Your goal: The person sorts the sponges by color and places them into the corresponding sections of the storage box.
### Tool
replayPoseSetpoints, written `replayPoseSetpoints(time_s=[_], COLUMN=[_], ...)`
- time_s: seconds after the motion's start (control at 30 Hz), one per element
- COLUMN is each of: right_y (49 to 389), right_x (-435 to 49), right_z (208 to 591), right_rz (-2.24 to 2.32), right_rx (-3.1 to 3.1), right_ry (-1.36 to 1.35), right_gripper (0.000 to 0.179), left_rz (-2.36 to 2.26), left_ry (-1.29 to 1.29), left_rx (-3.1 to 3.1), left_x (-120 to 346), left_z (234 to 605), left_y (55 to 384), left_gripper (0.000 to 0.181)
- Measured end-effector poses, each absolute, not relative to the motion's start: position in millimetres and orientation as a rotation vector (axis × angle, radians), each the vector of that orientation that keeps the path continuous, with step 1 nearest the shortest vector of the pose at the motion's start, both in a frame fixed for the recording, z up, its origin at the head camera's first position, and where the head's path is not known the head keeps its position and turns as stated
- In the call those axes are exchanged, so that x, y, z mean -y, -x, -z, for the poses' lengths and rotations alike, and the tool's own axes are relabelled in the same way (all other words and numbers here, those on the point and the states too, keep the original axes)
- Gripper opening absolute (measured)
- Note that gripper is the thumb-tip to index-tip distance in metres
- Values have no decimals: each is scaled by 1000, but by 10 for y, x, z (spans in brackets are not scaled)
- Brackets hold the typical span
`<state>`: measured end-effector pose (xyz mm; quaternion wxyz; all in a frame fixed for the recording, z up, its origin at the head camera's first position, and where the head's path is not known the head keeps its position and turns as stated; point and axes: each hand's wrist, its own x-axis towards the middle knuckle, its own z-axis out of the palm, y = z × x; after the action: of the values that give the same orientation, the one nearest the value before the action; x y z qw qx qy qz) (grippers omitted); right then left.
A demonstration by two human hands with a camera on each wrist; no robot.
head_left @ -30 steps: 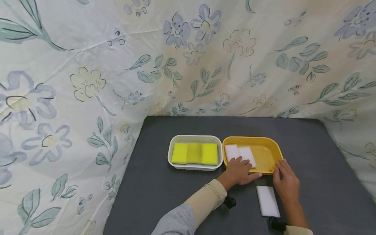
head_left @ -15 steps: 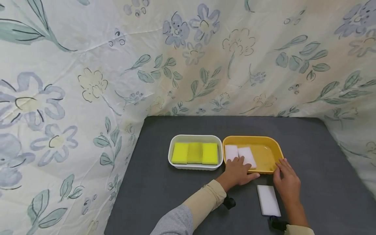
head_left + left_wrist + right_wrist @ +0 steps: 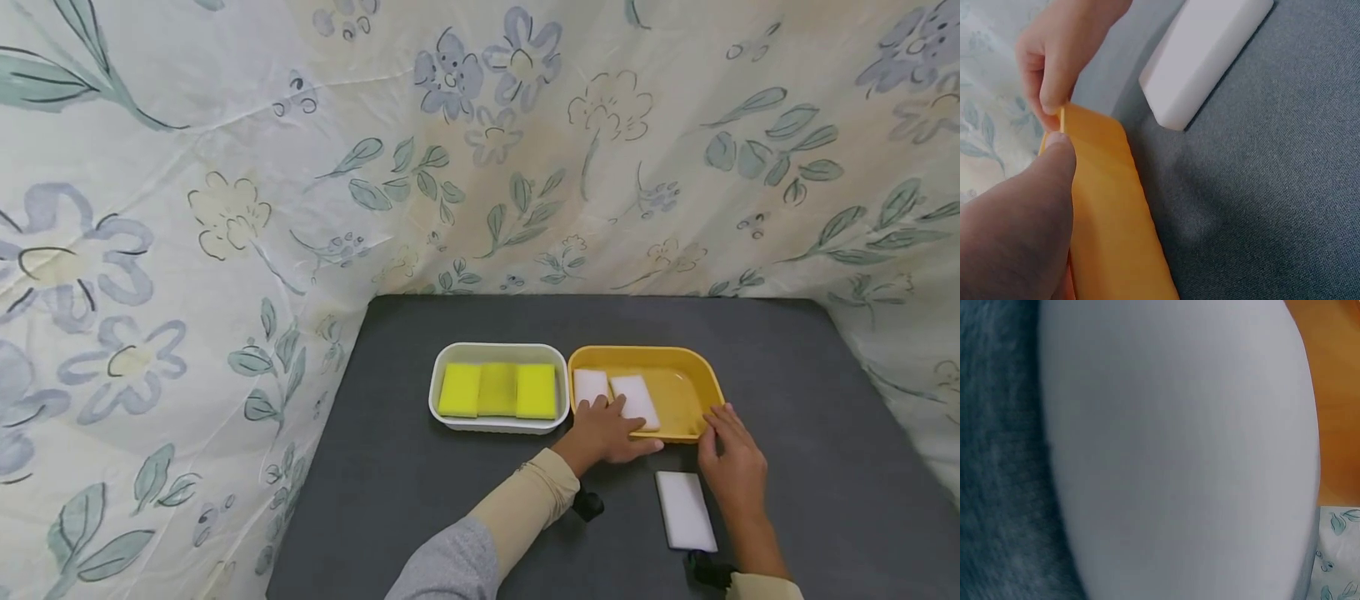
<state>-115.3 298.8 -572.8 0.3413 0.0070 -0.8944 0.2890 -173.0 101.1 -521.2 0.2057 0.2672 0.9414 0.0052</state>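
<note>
Two white sponge blocks lie side by side in the left part of the yellow tray (image 3: pixel 681 398): a left block (image 3: pixel 590 383) and a right block (image 3: pixel 636 398). My left hand (image 3: pixel 609 435) reaches over the tray's front rim, fingers spread and touching the blocks, thumb outside along the rim. At the front right corner, my right hand (image 3: pixel 733 458) pinches the tray's wall between thumb and fingers, as the left wrist view also shows. A third white block (image 3: pixel 686 512) lies on the dark table in front of the tray, beside my right wrist, and fills most of the right wrist view.
Left of the yellow tray, right up against it, stands a white tray (image 3: pixel 435 398) with three yellow sponge blocks (image 3: pixel 497 390) in a row. Floral cloth (image 3: pixel 480 208) hangs behind and to the left of the dark table (image 3: pixel 390 500).
The right white block in the yellow tray has shifted slightly to the right under my left fingers, widening the gap between the two blocks. My right hand stays at the tray's corner.
</note>
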Motion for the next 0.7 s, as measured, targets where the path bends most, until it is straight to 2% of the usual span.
replayPoseSetpoints(time_s=[0.27,0.7], right_y=[1152,1132], right_x=[-2993,-3011], right_z=[5723,5723], right_rz=[-763,-781], right_rx=[2330,2319], right_ry=[-19,-31], right_gripper=[25,26], left_rz=[-10,-46], left_ry=[-742,-709], left_rx=[-2669,-2724], left_x=[-1011,-1055], left_z=[5196,5198], left_y=[1710,1631], left_gripper=[78,77])
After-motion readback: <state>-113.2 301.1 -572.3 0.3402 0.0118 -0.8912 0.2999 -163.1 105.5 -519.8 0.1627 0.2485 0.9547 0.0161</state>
